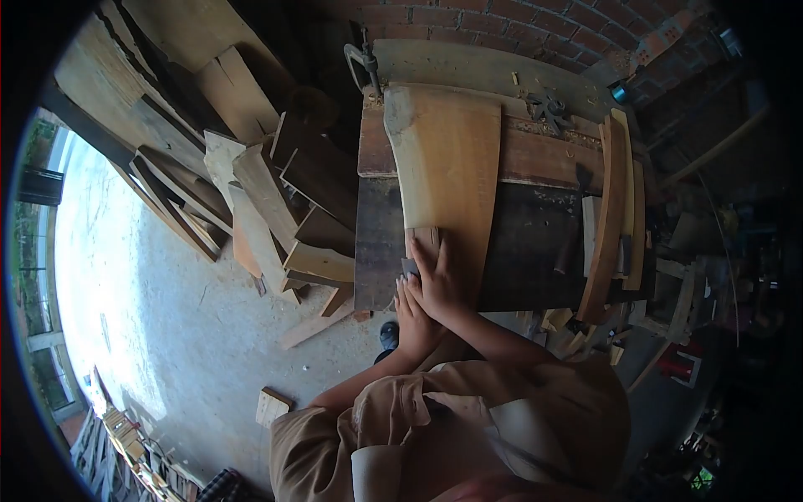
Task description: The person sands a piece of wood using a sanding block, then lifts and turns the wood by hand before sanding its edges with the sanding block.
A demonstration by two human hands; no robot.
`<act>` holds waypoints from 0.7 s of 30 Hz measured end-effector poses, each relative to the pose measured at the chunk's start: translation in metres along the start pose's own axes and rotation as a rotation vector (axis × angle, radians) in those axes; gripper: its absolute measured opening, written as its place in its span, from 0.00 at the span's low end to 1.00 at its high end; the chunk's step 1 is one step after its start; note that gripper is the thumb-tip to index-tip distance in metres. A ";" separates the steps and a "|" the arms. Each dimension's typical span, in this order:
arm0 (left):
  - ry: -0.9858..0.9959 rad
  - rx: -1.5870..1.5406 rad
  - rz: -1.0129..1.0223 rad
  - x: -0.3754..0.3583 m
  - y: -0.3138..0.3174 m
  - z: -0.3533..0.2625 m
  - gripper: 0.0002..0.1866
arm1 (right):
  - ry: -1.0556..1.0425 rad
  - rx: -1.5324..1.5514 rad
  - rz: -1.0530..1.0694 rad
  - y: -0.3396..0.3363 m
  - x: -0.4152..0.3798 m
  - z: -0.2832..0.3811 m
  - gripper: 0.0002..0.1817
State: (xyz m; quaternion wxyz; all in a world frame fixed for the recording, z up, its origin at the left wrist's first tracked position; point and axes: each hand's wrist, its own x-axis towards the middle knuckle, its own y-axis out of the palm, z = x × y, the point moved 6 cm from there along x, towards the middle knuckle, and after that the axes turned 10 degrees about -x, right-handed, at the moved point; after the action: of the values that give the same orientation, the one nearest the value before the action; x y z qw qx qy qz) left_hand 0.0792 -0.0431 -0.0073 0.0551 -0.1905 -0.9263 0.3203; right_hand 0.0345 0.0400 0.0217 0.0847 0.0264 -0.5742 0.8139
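Note:
A long pale wooden board (pixel 456 159) with a curved left edge lies on the workbench. On its near end is a small wooden block (pixel 424 241) with a dark grey edge that looks like sandpaper. My right hand (pixel 439 284) presses down on this block, its fingers stretched forward along the top. Just behind and to the left, my left hand (pixel 414 318) grips the block's near end, its fingers close together and touching my right hand. The underside of the block is hidden.
A clamp (pixel 370 67) stands at the bench's far left corner. Narrow curved wooden strips (pixel 609 217) lie along the right side, near a dark star-shaped metal part (pixel 549 110). Stacked offcuts (pixel 268 192) lean at the left, and a wood piece (pixel 272 407) rests on the floor.

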 end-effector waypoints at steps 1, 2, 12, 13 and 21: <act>-0.015 0.005 -0.023 0.018 -0.003 -0.004 0.58 | -0.015 0.006 -0.017 0.003 0.017 -0.003 0.37; -0.019 -0.001 -0.007 0.040 -0.007 -0.004 0.59 | -0.032 0.014 -0.083 0.006 0.039 -0.007 0.36; 0.129 0.062 -0.211 0.300 -0.063 0.019 0.55 | 0.172 -0.049 -0.006 0.015 0.297 -0.034 0.34; 0.104 0.017 -0.218 0.301 -0.065 0.016 0.54 | 0.175 -0.053 0.003 0.016 0.299 -0.035 0.34; -0.001 0.063 -0.059 0.095 -0.029 -0.001 0.58 | 0.032 -0.029 -0.080 0.019 0.098 -0.017 0.34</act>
State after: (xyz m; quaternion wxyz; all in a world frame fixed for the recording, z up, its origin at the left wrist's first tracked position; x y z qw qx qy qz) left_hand -0.0176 -0.0263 0.0096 0.0702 -0.1611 -0.9211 0.3474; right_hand -0.0638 0.0601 0.0117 0.1269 0.0349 -0.5830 0.8017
